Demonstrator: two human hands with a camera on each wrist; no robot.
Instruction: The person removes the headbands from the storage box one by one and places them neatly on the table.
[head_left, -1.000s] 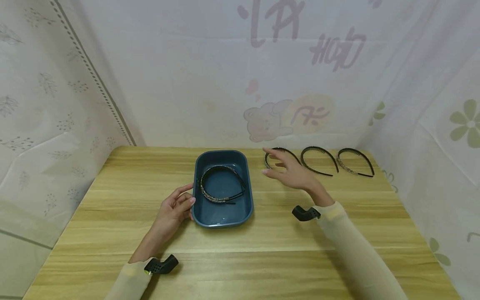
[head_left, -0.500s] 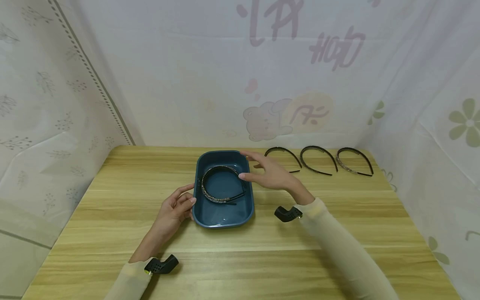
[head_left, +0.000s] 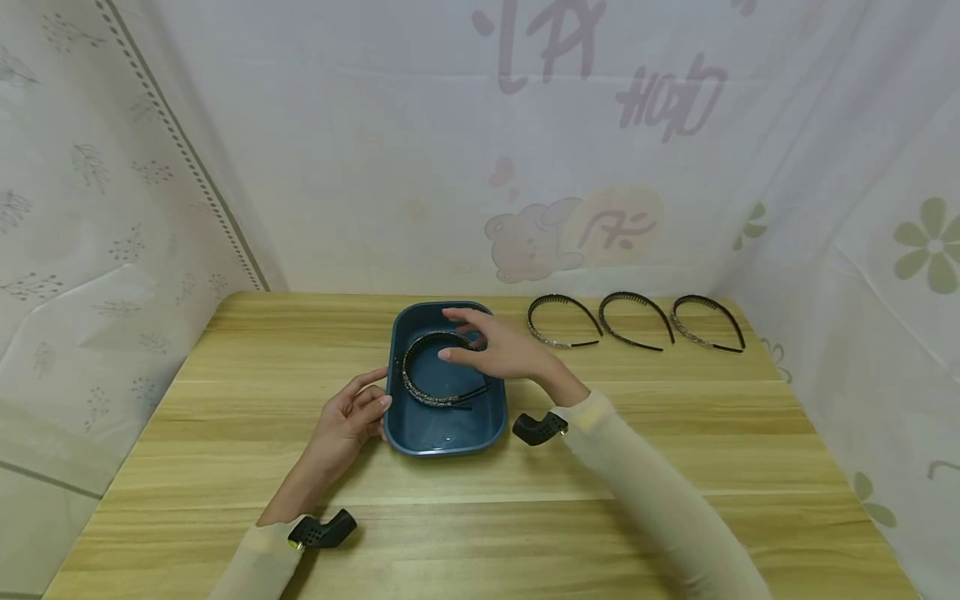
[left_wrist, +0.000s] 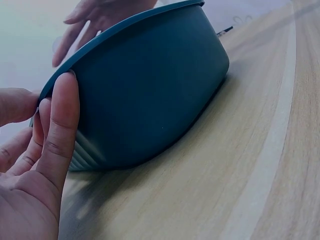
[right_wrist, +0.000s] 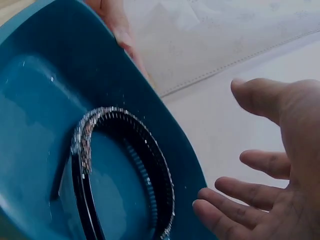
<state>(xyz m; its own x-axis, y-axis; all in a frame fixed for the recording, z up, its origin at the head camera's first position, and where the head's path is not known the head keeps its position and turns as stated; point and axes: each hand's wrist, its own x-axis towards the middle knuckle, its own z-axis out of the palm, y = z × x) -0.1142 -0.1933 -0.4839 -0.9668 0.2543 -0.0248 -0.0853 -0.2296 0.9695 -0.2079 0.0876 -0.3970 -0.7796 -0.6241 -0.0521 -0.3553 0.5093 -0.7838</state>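
Note:
A blue bin (head_left: 442, 433) stands on the table with overlapping glittery black headbands (head_left: 431, 400) lying in it; the right wrist view shows the headbands (right_wrist: 167, 185) close up. My left hand (head_left: 348, 421) grips the bin's left rim, fingers and thumb on its wall (left_wrist: 140, 95) in the left wrist view. Over the bin's far right part hovers my right hand (head_left: 506, 346), fingers spread and nothing held. That hand (right_wrist: 280, 200) has a gap between thumb and fingers in the right wrist view.
Three more headbands lie in a row at the table's back right: one with a glittery end (head_left: 555, 342), a black one (head_left: 633, 340) and another glittery one (head_left: 693, 337). A patterned cloth (head_left: 375, 183) hangs behind the wooden table (head_left: 570, 533).
My right hand has moved left from beside the nearest headband in the row to over the bin, uncovering that headband. The left hand and the bin have stayed in place.

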